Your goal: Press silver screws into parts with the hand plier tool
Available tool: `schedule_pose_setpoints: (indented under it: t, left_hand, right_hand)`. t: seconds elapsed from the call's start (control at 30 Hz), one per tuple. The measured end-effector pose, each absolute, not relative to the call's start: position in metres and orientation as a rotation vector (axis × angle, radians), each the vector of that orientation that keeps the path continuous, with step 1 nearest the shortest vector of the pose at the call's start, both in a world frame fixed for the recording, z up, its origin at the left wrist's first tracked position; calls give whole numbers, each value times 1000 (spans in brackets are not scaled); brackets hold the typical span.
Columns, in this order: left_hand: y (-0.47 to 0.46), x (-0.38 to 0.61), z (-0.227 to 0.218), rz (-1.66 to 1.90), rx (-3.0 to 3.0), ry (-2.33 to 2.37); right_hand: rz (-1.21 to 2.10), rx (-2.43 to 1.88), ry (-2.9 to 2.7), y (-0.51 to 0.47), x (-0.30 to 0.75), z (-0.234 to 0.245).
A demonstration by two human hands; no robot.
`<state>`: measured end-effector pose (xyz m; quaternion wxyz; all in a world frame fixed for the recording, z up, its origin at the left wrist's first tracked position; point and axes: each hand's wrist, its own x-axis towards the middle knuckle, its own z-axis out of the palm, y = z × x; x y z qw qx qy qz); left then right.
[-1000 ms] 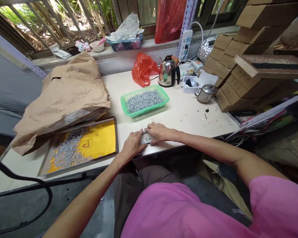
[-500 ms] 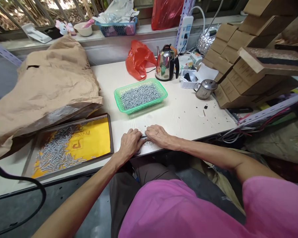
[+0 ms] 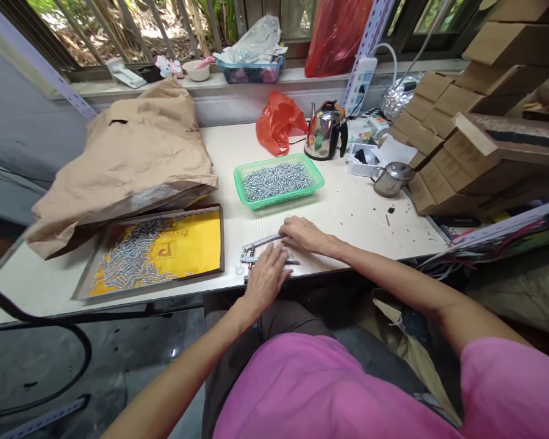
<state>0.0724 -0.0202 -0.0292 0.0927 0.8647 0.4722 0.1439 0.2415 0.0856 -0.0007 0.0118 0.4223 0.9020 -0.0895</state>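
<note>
A grey metal hand tool with two long arms and a coil spring (image 3: pixel 252 250) lies at the table's front edge; its exact kind I cannot make out. My right hand (image 3: pixel 304 234) has its fingers curled on the end of the tool's upper arm. Over the lower arm lies my left hand (image 3: pixel 268 275), fingers stretched forward and partly covering the tool. Beyond both hands, a green plastic basket (image 3: pixel 255 203) holds many small metal pins. More pins (image 3: pixel 130 262) lie heaped in a shallow tray (image 3: pixel 221 244) lined with yellow, to the left.
A large brown paper bag (image 3: pixel 137 146) rests behind the tray. Toward the back are a red plastic bag (image 3: pixel 279 125), a steel kettle (image 3: pixel 322 134) and a lidded metal cup (image 3: pixel 391 180). Cardboard boxes (image 3: pixel 476 146) stack up on the right. Small scraps dot the right tabletop.
The view has shifted, so the table appears further right. My hands, earlier close together over the tool, are now further apart. My left hand has come back, uncovering the tool's spring end and upper arm.
</note>
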Motion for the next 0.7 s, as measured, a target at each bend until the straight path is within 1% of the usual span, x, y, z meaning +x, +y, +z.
schedule_pose_setpoints:
  t: [0.13,0.23,0.3,0.4,0.47,0.6,0.7]
  left_hand:
    - [-34,77,-38,477,2518,1342]
    - [-37,77,-40,507,2510,1338]
    - [-38,77,-43,529,2516,1338]
    - [-42,78,-48,495,2508,1385]
    - [-46,78,-52,448,2517,1408]
    - [-58,77,-53,465,2569,1356]
    - [-69,65,-43,533,2619,1239]
  right_hand:
    - [-189,1419,2787,99,228,0]
    - [-129,1370,2803,98,212,9]
    - [-137,1133,2899,88,196,16]
    - [-191,621,2998,66,170,22]
    - [-158,410,2996,55,155,21]
    - [-69,244,2990,46,134,8]
    - [-96,293,3075,45,127,1]
